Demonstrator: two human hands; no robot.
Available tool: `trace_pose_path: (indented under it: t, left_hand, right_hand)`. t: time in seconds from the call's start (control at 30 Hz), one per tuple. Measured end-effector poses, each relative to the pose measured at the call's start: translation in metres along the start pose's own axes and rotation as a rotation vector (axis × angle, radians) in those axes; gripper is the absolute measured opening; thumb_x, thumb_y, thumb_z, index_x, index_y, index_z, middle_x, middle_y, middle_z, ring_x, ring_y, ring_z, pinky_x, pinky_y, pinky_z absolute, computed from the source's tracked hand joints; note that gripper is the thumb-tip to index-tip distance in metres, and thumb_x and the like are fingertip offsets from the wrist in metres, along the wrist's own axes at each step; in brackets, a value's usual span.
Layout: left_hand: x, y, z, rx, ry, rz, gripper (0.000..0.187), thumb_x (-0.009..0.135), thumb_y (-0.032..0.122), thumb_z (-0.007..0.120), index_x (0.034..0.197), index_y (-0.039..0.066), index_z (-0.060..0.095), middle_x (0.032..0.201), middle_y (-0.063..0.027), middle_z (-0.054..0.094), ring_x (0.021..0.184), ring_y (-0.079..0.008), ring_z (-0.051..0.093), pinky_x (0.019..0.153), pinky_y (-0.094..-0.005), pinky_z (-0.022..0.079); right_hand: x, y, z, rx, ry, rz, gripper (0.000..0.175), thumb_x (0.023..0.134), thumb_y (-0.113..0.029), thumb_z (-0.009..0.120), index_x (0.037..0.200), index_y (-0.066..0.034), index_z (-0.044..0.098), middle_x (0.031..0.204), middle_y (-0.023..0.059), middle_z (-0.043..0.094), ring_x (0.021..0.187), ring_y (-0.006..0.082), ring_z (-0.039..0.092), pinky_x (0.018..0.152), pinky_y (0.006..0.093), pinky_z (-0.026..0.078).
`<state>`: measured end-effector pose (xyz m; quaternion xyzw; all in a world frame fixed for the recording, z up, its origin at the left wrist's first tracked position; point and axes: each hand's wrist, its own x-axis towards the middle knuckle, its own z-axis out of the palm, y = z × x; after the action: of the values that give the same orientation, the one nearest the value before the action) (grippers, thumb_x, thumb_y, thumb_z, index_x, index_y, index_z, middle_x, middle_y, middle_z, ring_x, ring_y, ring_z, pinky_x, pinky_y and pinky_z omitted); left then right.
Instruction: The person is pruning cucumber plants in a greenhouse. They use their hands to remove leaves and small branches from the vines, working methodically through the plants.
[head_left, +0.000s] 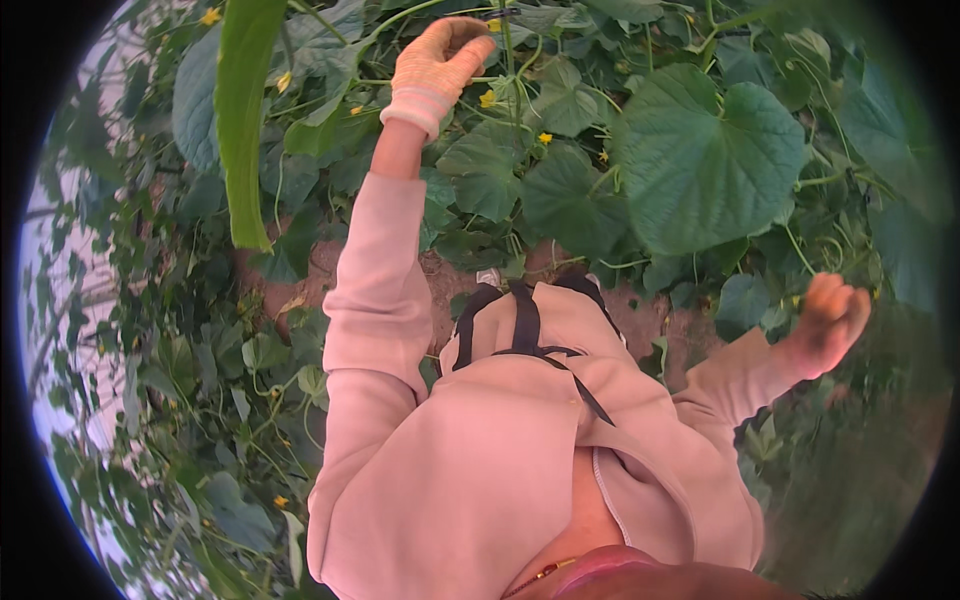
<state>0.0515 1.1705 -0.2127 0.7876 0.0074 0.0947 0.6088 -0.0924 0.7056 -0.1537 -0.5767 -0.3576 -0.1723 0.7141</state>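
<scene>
My left hand (439, 71), in a pale orange knit glove, reaches up among cucumber-like vines. Its thumb and fingers are apart, nothing visible between them, beside a thin upright stem (508, 52). A small dark piece (499, 13), perhaps a clip, lies across that stem just past the fingertips. Yellow flowers (487, 99) hang below the hand. My right hand (829, 322) is raised low at the right with curled fingers, blurred; whether it holds anything cannot be told. A broad green leaf (709, 157) spreads up and to the left of it.
A long green strip (244, 120), a leaf or a fruit, hangs close at the upper left. Dense leaves and tendrils surround me on both sides. Reddish soil (307, 277) shows between the plants near my feet. A light, netted background (90, 300) lies at the far left.
</scene>
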Motion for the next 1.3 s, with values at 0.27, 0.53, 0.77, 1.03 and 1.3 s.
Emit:
trace_pose_path:
  t: [0.27, 0.53, 0.77, 1.03, 1.3]
  left_hand:
    - [0.012, -0.099, 0.061, 1.019, 0.016, 0.162, 0.066, 0.072, 0.038, 0.074, 0.130, 0.021, 0.047, 0.134, -0.0014, 0.048, 0.118, -0.0243, 0.049, 0.098, -0.0411, 0.038]
    - [0.030, -0.133, 0.046, 0.982, 0.076, 0.493, 0.025, 0.071, 0.030, 0.073, 0.094, 0.023, 0.068, 0.096, 0.0061, 0.067, 0.096, -0.0218, 0.059, 0.087, -0.0392, 0.036]
    - [0.020, -0.128, 0.043, 0.550, 0.088, 0.395, 0.018, 0.080, 0.020, 0.067, 0.096, 0.011, 0.067, 0.102, -0.0048, 0.065, 0.098, -0.0234, 0.057, 0.090, -0.0372, 0.039]
    - [-0.043, -0.176, 0.080, -0.033, 0.292, 0.199, 0.028, 0.091, 0.009, 0.052, 0.118, 0.000, 0.049, 0.109, -0.0128, 0.056, 0.096, -0.0178, 0.055, 0.085, -0.0314, 0.046]
    - [-0.057, -0.382, 0.131, 0.099, -0.123, -1.018, 0.065, 0.079, 0.029, 0.066, 0.136, 0.010, 0.040, 0.132, -0.0140, 0.049, 0.118, -0.0287, 0.049, 0.096, -0.0365, 0.041]
  right_hand:
    - [-0.031, 0.132, 0.162, -0.196, -0.599, 0.808, 0.033, 0.088, -0.008, 0.052, 0.120, 0.0030, 0.055, 0.106, 0.0150, 0.064, 0.089, 0.0280, 0.063, 0.080, 0.0361, 0.049]
    - [-0.103, 0.386, 0.115, -0.668, 0.033, 1.088, 0.037, 0.090, -0.029, 0.052, 0.120, -0.0074, 0.057, 0.113, 0.0122, 0.063, 0.104, 0.0279, 0.059, 0.089, 0.0376, 0.047]
    - [-0.186, 0.376, -0.026, -1.298, -0.589, 1.718, 0.043, 0.084, -0.037, 0.055, 0.117, -0.0106, 0.059, 0.120, 0.0125, 0.060, 0.114, 0.0306, 0.053, 0.095, 0.0407, 0.044]
    - [-0.176, 0.399, -0.028, -1.377, -0.534, 1.444, 0.047, 0.083, -0.038, 0.058, 0.125, -0.0168, 0.054, 0.124, 0.0107, 0.057, 0.113, 0.0311, 0.054, 0.093, 0.0417, 0.044]
    - [-0.125, 0.472, 0.118, -1.025, -0.459, 0.478, 0.051, 0.081, -0.037, 0.065, 0.127, -0.0190, 0.053, 0.122, 0.0083, 0.056, 0.110, 0.0287, 0.054, 0.092, 0.0397, 0.043]
